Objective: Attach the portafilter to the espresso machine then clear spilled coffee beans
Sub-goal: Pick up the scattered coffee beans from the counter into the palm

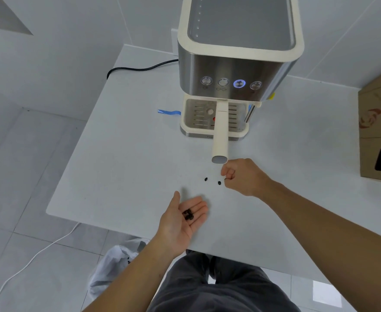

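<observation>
The espresso machine (pixel 234 64), steel with cream trim, stands at the back of the white table (pixel 117 154). The portafilter's cream handle (pixel 220 134) sticks out from under it toward me. Two dark coffee beans (pixel 206 179) (pixel 219 183) lie on the table below the handle's end. My right hand (pixel 243 176) rests just right of them, fingers curled and pinched together; a dark speck shows at the fingertips, but I cannot tell if it is a bean. My left hand (pixel 185 218) lies palm up near the front edge, cupping several beans (pixel 188 215).
A cardboard box (pixel 378 131) stands at the table's right edge. A black power cord (pixel 140 69) runs left behind the machine, and blue tape (pixel 169 112) lies beside the drip tray. On the floor are a white plastic bag (pixel 115 269) and a white cable (pixel 34 257).
</observation>
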Demonstrator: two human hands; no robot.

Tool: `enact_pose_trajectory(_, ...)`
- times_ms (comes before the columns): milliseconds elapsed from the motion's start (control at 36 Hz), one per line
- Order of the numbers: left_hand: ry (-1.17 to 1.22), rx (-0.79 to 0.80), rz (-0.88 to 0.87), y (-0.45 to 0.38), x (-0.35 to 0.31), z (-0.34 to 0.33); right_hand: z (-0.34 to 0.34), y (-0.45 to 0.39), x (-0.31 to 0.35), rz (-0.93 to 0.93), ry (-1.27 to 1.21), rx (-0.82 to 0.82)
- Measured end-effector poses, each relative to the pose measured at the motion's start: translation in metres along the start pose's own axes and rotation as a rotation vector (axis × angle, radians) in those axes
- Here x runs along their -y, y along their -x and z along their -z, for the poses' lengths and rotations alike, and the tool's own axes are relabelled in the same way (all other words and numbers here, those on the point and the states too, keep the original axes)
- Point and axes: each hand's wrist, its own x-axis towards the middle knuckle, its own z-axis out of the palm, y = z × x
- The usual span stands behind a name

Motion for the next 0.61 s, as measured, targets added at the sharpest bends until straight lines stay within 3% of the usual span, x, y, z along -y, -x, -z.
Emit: enact_pose_trajectory(611, 0.008, -0.008, -0.008, 0.002, 0.005, 0.001, -0.015, -0.004, 0.006, 0.042, 0.229, 0.076)
